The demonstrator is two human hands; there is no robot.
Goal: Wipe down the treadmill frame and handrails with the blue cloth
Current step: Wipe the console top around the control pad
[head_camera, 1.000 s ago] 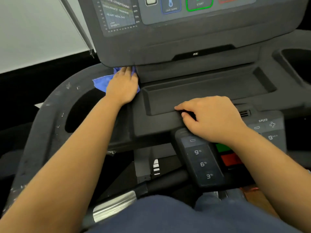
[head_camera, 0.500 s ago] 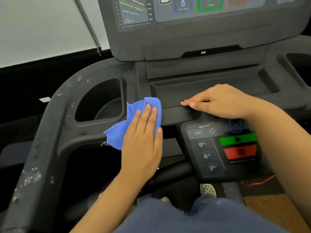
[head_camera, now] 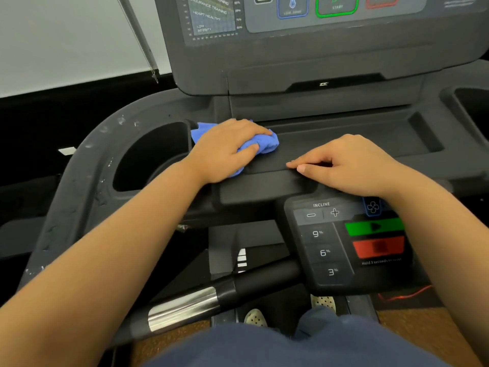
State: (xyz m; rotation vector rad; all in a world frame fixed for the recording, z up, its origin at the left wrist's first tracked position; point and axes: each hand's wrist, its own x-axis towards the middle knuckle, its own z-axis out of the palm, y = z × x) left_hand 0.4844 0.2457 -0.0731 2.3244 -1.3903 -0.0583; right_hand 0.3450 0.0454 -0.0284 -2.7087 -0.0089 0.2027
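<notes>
The blue cloth (head_camera: 264,145) lies bunched at the left end of the shallow tray in the dark grey treadmill console (head_camera: 344,144). My left hand (head_camera: 225,149) presses down on the cloth, fingers curled over it and pointing right. My right hand (head_camera: 349,165) rests on the tray's front ledge, fingers loosely bent, with nothing in it. The curved frame rail (head_camera: 79,181) on the left shows pale scuffs and specks. A black handrail with a chrome band (head_camera: 185,308) runs below the console.
A deep cup holder (head_camera: 148,154) opens left of the cloth, and another (head_camera: 473,107) at the far right. The display screen (head_camera: 317,22) rises behind the tray. An incline keypad with green and red buttons (head_camera: 344,242) sits under my right wrist. My shoes stand below.
My left hand has carried the cloth from the console's front ledge up and to the right into the tray's left end. My right hand has stayed on the ledge.
</notes>
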